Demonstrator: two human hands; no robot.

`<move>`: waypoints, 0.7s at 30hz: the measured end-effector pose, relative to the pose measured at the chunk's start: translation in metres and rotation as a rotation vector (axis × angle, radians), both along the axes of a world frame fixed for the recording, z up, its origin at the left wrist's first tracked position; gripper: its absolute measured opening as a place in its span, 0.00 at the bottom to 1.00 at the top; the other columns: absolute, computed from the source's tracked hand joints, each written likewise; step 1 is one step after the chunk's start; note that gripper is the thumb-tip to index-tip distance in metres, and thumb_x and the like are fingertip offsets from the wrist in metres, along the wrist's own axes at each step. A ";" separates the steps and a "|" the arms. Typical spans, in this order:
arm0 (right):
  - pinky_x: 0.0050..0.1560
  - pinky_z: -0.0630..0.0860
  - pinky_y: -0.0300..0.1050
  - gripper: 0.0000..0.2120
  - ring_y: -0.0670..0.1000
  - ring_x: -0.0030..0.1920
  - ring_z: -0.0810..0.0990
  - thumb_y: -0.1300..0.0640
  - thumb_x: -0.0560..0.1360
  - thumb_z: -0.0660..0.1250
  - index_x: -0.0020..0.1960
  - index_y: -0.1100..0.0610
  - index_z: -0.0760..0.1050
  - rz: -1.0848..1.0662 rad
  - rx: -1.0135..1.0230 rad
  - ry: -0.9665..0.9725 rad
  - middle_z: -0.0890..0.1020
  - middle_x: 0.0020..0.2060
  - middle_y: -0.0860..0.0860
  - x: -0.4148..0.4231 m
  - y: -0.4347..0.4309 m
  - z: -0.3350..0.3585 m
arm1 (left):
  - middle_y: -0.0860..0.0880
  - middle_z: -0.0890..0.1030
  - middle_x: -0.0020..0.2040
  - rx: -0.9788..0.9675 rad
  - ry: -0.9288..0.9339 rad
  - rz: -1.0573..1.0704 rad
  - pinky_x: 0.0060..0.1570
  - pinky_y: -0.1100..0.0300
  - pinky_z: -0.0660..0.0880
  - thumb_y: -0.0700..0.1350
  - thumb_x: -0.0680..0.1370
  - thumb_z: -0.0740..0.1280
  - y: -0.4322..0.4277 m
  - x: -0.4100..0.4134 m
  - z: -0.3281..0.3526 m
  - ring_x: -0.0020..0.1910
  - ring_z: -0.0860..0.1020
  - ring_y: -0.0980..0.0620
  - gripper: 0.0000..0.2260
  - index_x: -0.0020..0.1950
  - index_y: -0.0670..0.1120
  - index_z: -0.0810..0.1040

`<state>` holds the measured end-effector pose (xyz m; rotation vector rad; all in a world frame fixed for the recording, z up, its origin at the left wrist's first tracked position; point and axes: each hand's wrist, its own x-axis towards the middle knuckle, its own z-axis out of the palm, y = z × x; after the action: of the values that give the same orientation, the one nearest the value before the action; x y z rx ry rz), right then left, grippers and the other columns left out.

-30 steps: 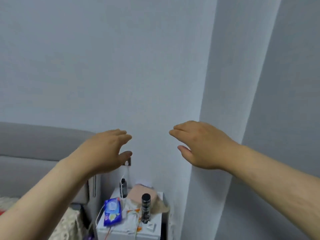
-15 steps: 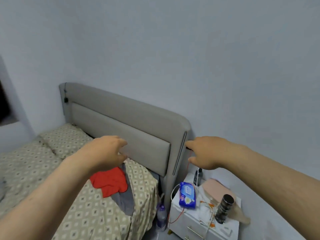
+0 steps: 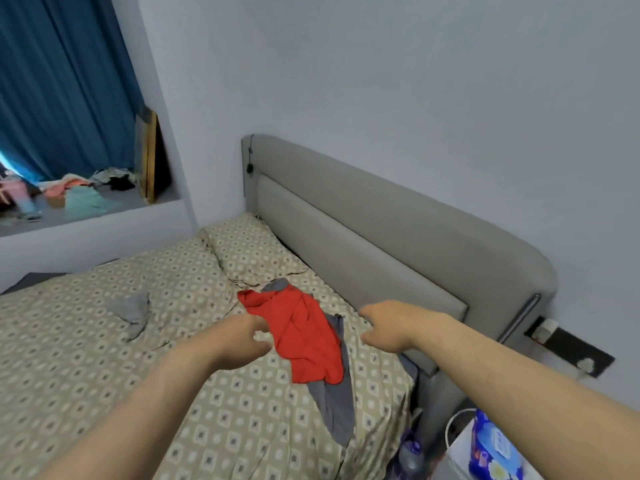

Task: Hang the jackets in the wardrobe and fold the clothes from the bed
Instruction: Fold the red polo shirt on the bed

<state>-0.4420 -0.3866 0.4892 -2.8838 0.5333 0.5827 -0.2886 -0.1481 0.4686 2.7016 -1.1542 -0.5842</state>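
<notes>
A crumpled red garment lies on the bed near the headboard, on top of a longer grey garment that runs toward the bed's right edge. A small grey cloth lies further left on the patterned sheet. My left hand hovers just left of the red garment, fingers loosely curled, holding nothing. My right hand hovers to the garment's right, in front of the headboard, fingers relaxed and empty.
A grey padded headboard stands against the wall. A pillow lies at the bed's head. The window ledge at the left holds a pile of clothes under blue curtains. A blue wipes pack sits at the lower right.
My view has swung left and down from the wall and nightstand to the bed. Both hands have come down toward the red garment, one on each side of it.
</notes>
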 end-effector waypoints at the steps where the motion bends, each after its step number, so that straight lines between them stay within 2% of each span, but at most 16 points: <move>1: 0.65 0.73 0.53 0.23 0.57 0.66 0.74 0.48 0.80 0.59 0.72 0.56 0.68 -0.013 0.029 0.022 0.74 0.68 0.56 0.015 -0.013 -0.013 | 0.50 0.70 0.74 0.008 0.041 0.025 0.67 0.60 0.66 0.53 0.81 0.63 -0.011 0.015 -0.013 0.71 0.70 0.52 0.22 0.74 0.49 0.70; 5: 0.67 0.69 0.47 0.25 0.57 0.71 0.70 0.50 0.81 0.58 0.76 0.57 0.63 -0.067 0.145 0.098 0.69 0.73 0.56 0.070 -0.055 -0.071 | 0.49 0.70 0.74 0.021 0.176 0.123 0.66 0.59 0.68 0.52 0.80 0.64 -0.043 0.067 -0.074 0.71 0.70 0.51 0.22 0.74 0.48 0.70; 12: 0.63 0.70 0.43 0.21 0.56 0.67 0.73 0.55 0.81 0.59 0.72 0.62 0.68 -0.244 0.442 0.160 0.72 0.69 0.57 0.143 -0.087 -0.206 | 0.49 0.70 0.73 0.026 0.472 0.208 0.63 0.61 0.68 0.49 0.80 0.64 -0.092 0.136 -0.199 0.70 0.71 0.51 0.21 0.73 0.47 0.71; 14: 0.56 0.73 0.42 0.19 0.56 0.63 0.75 0.57 0.82 0.58 0.70 0.65 0.68 -0.299 0.510 0.189 0.75 0.64 0.58 0.156 -0.092 -0.260 | 0.49 0.73 0.70 0.011 0.568 0.270 0.62 0.60 0.70 0.49 0.80 0.65 -0.106 0.159 -0.250 0.66 0.73 0.52 0.20 0.71 0.46 0.72; 15: 0.47 0.72 0.40 0.17 0.55 0.57 0.77 0.58 0.81 0.58 0.66 0.67 0.70 -0.330 0.534 0.191 0.77 0.59 0.58 0.161 -0.096 -0.287 | 0.49 0.75 0.67 -0.011 0.604 0.306 0.61 0.59 0.71 0.48 0.80 0.65 -0.114 0.169 -0.278 0.63 0.75 0.52 0.19 0.70 0.46 0.73; 16: 0.40 0.69 0.38 0.12 0.53 0.50 0.76 0.60 0.81 0.58 0.60 0.66 0.73 -0.365 0.538 0.193 0.77 0.51 0.56 0.168 -0.099 -0.316 | 0.50 0.76 0.64 -0.034 0.634 0.340 0.59 0.60 0.72 0.48 0.80 0.65 -0.123 0.179 -0.306 0.59 0.76 0.53 0.18 0.70 0.47 0.73; 17: 0.37 0.67 0.37 0.07 0.51 0.44 0.73 0.61 0.80 0.58 0.51 0.62 0.74 -0.393 0.546 0.168 0.75 0.45 0.54 0.172 -0.105 -0.351 | 0.51 0.76 0.61 -0.057 0.668 0.366 0.55 0.62 0.72 0.47 0.80 0.65 -0.135 0.187 -0.337 0.56 0.76 0.55 0.17 0.69 0.47 0.74; 18: 0.37 0.66 0.38 0.07 0.49 0.41 0.71 0.61 0.80 0.59 0.43 0.56 0.71 -0.419 0.579 0.129 0.73 0.41 0.51 0.179 -0.112 -0.383 | 0.53 0.76 0.57 -0.079 0.711 0.402 0.50 0.65 0.72 0.46 0.80 0.65 -0.146 0.194 -0.366 0.52 0.76 0.57 0.15 0.67 0.48 0.74; 19: 0.39 0.66 0.38 0.09 0.48 0.42 0.71 0.60 0.79 0.60 0.42 0.50 0.69 -0.465 0.613 0.099 0.73 0.41 0.49 0.187 -0.117 -0.406 | 0.54 0.76 0.53 -0.107 0.762 0.441 0.46 0.66 0.71 0.45 0.80 0.66 -0.157 0.201 -0.394 0.49 0.75 0.59 0.14 0.65 0.47 0.75; 20: 0.43 0.69 0.40 0.06 0.49 0.46 0.73 0.57 0.79 0.61 0.46 0.47 0.70 -0.518 0.643 0.087 0.74 0.45 0.49 0.196 -0.120 -0.425 | 0.54 0.76 0.51 -0.140 0.816 0.489 0.45 0.66 0.71 0.44 0.79 0.66 -0.168 0.208 -0.423 0.47 0.74 0.59 0.13 0.64 0.46 0.75; 21: 0.49 0.71 0.42 0.06 0.50 0.52 0.74 0.56 0.79 0.61 0.54 0.48 0.74 -0.575 0.680 0.078 0.76 0.52 0.50 0.204 -0.124 -0.445 | 0.53 0.76 0.50 -0.171 0.877 0.551 0.46 0.63 0.71 0.43 0.79 0.66 -0.177 0.214 -0.449 0.46 0.74 0.58 0.14 0.64 0.45 0.75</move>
<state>-0.2382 -0.5102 0.0441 -1.9589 0.9140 0.6207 -0.0749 -0.3246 0.0191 2.0534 -0.2104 -1.2805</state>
